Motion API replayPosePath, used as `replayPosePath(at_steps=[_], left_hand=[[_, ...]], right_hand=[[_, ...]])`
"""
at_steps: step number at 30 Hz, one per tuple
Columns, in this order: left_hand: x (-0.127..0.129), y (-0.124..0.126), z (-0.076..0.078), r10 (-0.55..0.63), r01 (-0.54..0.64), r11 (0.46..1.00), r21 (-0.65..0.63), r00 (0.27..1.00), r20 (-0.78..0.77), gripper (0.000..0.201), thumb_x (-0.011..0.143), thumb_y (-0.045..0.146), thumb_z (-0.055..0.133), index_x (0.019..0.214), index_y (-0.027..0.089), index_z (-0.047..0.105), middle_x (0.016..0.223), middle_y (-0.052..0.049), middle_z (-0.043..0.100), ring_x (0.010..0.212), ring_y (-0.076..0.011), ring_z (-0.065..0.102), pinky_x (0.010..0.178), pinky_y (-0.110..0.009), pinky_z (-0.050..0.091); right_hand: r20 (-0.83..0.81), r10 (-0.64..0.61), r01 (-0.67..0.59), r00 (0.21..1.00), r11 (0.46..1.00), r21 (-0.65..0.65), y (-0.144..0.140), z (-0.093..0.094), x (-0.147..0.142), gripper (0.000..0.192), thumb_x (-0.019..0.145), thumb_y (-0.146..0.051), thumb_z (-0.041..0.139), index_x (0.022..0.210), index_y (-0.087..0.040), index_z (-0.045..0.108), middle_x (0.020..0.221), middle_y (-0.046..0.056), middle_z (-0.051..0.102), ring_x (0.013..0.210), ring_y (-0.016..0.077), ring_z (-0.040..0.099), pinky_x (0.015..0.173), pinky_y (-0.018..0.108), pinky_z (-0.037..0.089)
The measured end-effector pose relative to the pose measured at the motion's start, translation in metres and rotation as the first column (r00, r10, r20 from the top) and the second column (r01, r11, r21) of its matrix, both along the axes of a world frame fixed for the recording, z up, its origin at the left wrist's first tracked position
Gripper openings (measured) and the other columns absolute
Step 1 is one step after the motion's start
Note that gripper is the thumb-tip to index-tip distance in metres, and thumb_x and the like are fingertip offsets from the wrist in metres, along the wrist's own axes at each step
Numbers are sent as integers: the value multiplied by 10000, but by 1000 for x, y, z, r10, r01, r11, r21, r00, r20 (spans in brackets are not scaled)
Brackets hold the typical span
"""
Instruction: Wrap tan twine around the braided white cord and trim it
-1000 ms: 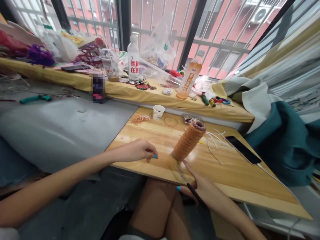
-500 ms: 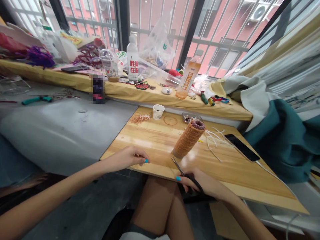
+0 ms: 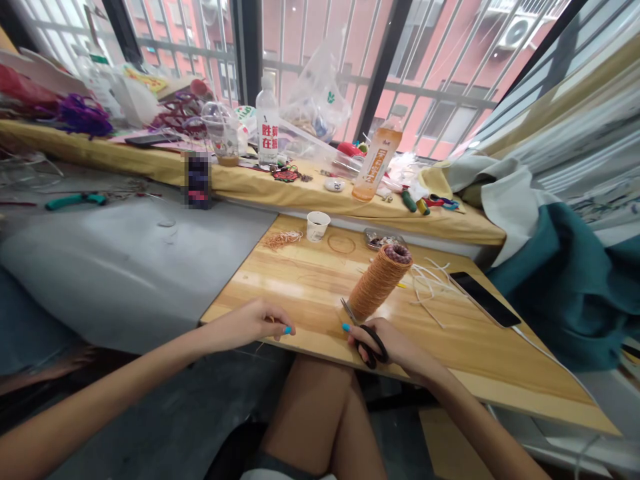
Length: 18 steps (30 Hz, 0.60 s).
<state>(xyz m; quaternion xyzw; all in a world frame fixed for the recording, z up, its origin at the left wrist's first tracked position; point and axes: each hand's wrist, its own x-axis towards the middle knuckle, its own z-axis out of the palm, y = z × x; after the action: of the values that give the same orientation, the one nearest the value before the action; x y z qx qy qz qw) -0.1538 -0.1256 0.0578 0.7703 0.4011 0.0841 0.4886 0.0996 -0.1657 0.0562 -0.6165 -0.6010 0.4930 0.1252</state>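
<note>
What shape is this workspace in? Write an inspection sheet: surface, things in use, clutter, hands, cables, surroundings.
Surface: wooden tabletop, glossy, no spill visible.
Things in use: black-handled scissors near the base of a standing spool of orange cord.
Clutter: paper cup, thread scraps, white cords, smartphone.
Hands: right hand holds the scissors; left hand seems to pinch a thin orange thread.
Cables: white cable at the smartphone's near end.
Surroundings: yellow-covered windowsill with bottles and purple yarn; barred window behind.

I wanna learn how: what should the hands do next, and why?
Perhaps set the scissors down: the right hand holds them beside the orange spool, while the left hand seems to pinch a thin strand, so freeing the right might help.
</note>
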Motion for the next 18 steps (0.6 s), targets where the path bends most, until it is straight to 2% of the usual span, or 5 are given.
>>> replayPosePath(at_steps=[6,12,15,18], left_hand=[[-3,-1,1,15,-15,1000,-4,1000,-7,299,732,348,434,860,149,618,721,-21,587,656,-118,494,558,-182,345],[-7,1,-4,17,-17,1000,-14,1000,-14,309,729,382,443,850,155,612,761,-24,604,695,-128,515,600,-191,367],[-10,3,5,7,-6,1000,27,1000,-20,277,726,352,451,825,157,620,760,-21,612,702,-125,516,620,-195,370],[-7,14,24,25,-25,995,100,1000,-4,240,713,300,462,811,160,630,682,-6,607,649,-107,499,593,-189,360]], right_hand=[[1,-7,7,1000,999,39,1,-1,-2,430,696,-530,447,559,-129,517,418,-18,471,399,72,384,431,199,299],[75,-48,43,996,997,69,0,-8,1,461,675,-544,462,421,-161,425,373,-29,422,374,66,352,416,201,279],[38,-109,104,993,988,113,-2,-16,4,453,671,-561,455,466,-157,449,368,-39,412,364,64,348,409,199,274],[-7,-125,125,992,982,141,-4,-19,6,449,681,-566,433,517,-149,471,382,-43,418,368,64,353,413,199,278]])
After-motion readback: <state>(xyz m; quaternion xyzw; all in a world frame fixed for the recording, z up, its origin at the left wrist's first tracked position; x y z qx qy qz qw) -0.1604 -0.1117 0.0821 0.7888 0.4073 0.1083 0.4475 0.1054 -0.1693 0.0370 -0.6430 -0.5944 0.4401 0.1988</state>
